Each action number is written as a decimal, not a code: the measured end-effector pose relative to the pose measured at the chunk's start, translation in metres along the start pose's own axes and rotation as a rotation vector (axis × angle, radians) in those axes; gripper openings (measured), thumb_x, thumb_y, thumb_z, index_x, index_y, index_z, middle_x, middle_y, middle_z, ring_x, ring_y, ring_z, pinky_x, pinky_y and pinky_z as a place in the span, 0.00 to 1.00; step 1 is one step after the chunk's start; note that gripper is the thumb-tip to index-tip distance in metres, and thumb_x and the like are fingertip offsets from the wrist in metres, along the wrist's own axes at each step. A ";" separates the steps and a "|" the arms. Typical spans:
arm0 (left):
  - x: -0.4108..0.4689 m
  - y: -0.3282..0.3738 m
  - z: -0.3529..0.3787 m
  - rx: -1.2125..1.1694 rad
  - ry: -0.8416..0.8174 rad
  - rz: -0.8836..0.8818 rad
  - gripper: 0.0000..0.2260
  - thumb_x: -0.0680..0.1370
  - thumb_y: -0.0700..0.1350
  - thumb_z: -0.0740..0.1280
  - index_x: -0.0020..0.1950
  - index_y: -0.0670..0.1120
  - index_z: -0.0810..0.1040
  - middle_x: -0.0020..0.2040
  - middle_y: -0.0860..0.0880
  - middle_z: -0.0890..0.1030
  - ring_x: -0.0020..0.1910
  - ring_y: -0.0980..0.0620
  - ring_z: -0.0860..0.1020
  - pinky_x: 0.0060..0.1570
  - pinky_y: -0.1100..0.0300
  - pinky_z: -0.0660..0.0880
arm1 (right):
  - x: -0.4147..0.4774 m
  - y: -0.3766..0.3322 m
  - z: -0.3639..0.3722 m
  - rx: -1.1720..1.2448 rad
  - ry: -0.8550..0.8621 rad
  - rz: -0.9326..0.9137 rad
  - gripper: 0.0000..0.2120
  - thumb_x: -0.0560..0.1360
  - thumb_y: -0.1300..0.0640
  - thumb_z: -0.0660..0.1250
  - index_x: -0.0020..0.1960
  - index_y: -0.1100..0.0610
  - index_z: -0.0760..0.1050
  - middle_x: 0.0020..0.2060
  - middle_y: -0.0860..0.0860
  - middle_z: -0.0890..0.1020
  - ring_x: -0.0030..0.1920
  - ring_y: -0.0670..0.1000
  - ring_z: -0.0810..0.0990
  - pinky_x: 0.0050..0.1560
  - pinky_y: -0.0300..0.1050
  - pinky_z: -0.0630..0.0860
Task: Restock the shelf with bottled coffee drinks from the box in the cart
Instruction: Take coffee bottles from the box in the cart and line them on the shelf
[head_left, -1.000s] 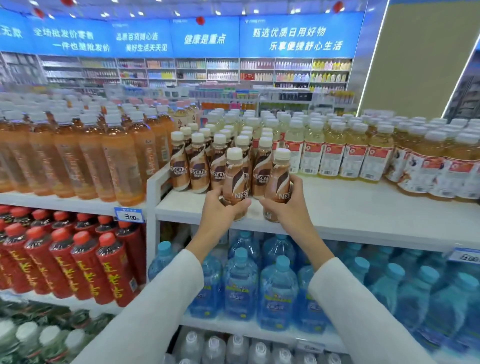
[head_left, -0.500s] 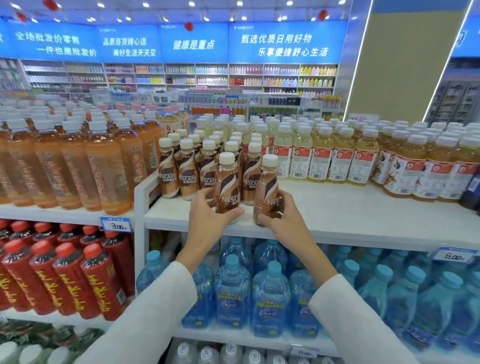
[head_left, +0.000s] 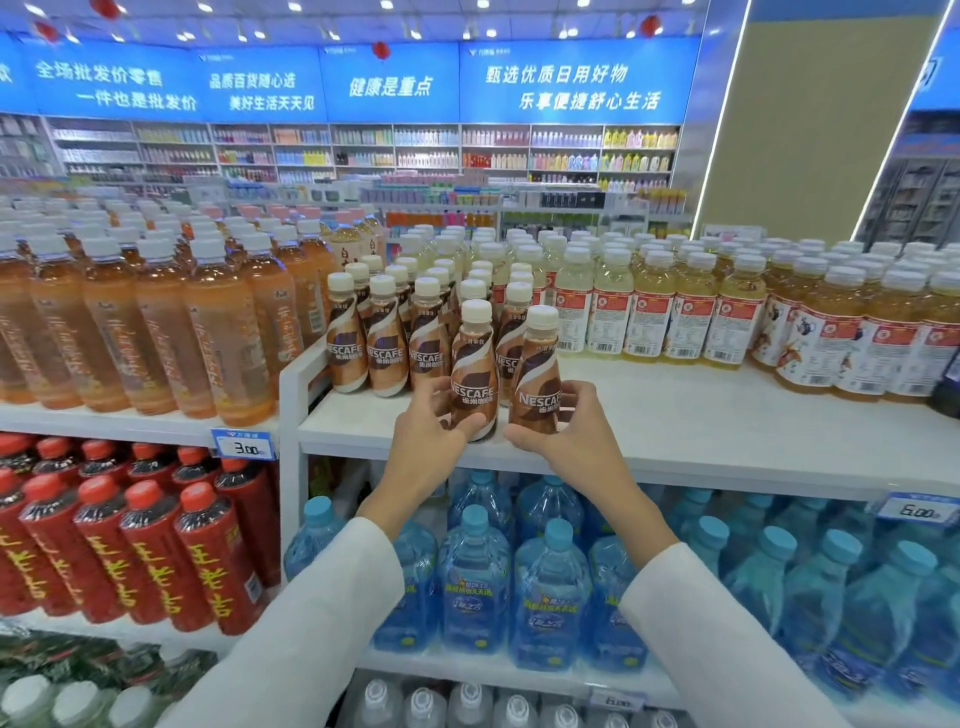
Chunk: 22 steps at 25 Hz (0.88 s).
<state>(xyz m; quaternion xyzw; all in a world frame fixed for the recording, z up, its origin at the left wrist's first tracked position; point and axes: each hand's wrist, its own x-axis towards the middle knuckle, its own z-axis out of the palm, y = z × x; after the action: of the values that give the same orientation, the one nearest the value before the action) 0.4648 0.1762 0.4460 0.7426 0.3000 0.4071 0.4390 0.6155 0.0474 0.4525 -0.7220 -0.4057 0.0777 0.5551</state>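
Observation:
Two brown Nescafe coffee bottles with cream caps stand upright at the front of the white top shelf (head_left: 727, 441). My left hand (head_left: 431, 436) wraps the lower part of the left coffee bottle (head_left: 474, 364). My right hand (head_left: 566, 431) holds the base of the right coffee bottle (head_left: 537, 369). Behind them stand several rows of the same coffee bottles (head_left: 387, 343). The box and the cart are out of view.
Tall orange tea bottles (head_left: 156, 322) fill the shelf to the left, pale yellow drinks (head_left: 691, 306) the right. White shelf surface shows bare right of my right hand. Red bottles (head_left: 130, 540) and blue water bottles (head_left: 519, 571) sit below. Price tags (head_left: 244, 446) hang on the edges.
Both hands lowered the two coffee bottles from just above the shelf onto its front edge, in front of the stocked rows. The view shifted slightly.

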 end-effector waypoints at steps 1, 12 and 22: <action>-0.002 0.001 0.001 0.008 0.021 0.007 0.27 0.72 0.49 0.80 0.67 0.51 0.73 0.59 0.56 0.82 0.56 0.62 0.80 0.58 0.65 0.76 | -0.001 0.000 -0.001 0.004 0.019 -0.001 0.37 0.63 0.49 0.83 0.65 0.50 0.67 0.59 0.46 0.78 0.57 0.47 0.79 0.53 0.36 0.74; -0.011 0.000 -0.008 0.010 0.206 0.037 0.26 0.69 0.51 0.81 0.63 0.54 0.75 0.57 0.55 0.81 0.57 0.56 0.80 0.58 0.56 0.79 | -0.012 -0.020 0.045 -0.061 0.204 -0.033 0.30 0.62 0.42 0.83 0.54 0.48 0.68 0.50 0.42 0.75 0.48 0.35 0.75 0.40 0.31 0.68; 0.011 -0.028 -0.089 0.174 0.388 -0.013 0.26 0.73 0.46 0.78 0.69 0.48 0.73 0.60 0.51 0.82 0.60 0.51 0.79 0.59 0.53 0.77 | 0.008 -0.064 0.152 -0.055 0.081 -0.104 0.31 0.64 0.47 0.83 0.54 0.53 0.65 0.53 0.50 0.72 0.51 0.52 0.75 0.48 0.44 0.73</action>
<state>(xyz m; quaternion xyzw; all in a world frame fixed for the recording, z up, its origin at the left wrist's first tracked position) 0.3903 0.2333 0.4493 0.6837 0.4174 0.5121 0.3099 0.5033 0.1684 0.4543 -0.7173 -0.4219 0.0081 0.5544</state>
